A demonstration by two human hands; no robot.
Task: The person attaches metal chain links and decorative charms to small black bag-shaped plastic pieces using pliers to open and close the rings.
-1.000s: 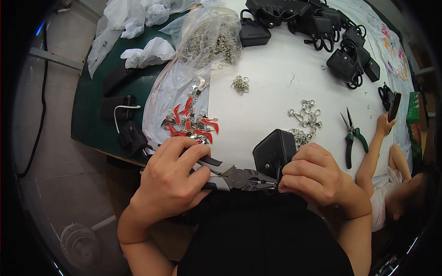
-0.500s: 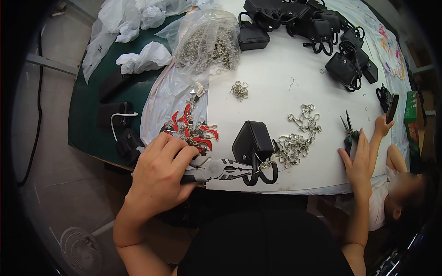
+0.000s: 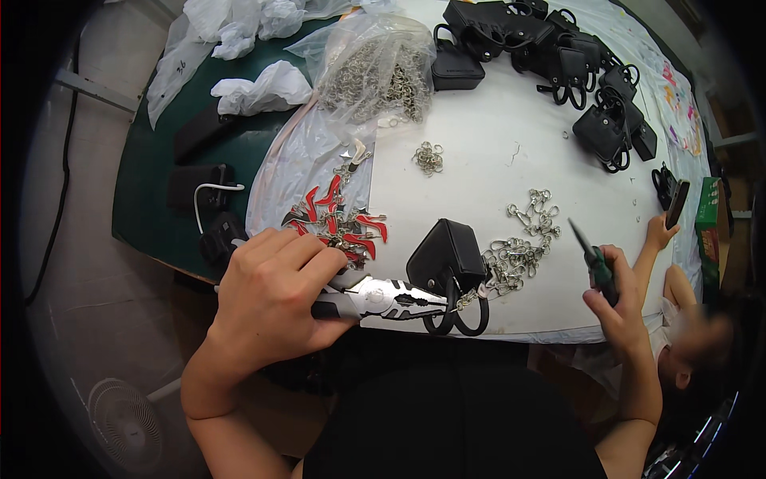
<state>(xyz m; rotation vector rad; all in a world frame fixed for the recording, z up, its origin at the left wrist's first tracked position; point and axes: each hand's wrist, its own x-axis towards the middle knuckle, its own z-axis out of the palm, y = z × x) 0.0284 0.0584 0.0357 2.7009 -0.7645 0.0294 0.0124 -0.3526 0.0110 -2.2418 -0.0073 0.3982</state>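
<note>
White worktable, probably grey floor

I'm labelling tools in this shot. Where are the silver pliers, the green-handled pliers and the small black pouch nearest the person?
silver pliers (image 3: pixel 391 297), head view, on the jaws.
green-handled pliers (image 3: pixel 592 262), head view, on the handle above the right hand.
small black pouch (image 3: pixel 447 257), head view, on its front face.

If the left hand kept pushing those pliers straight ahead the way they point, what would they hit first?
Probably the small black pouch: the left hand aims the pliers rightward, and their tip already sits by the pouch's black loop handles. Depth is hard to judge.
</note>
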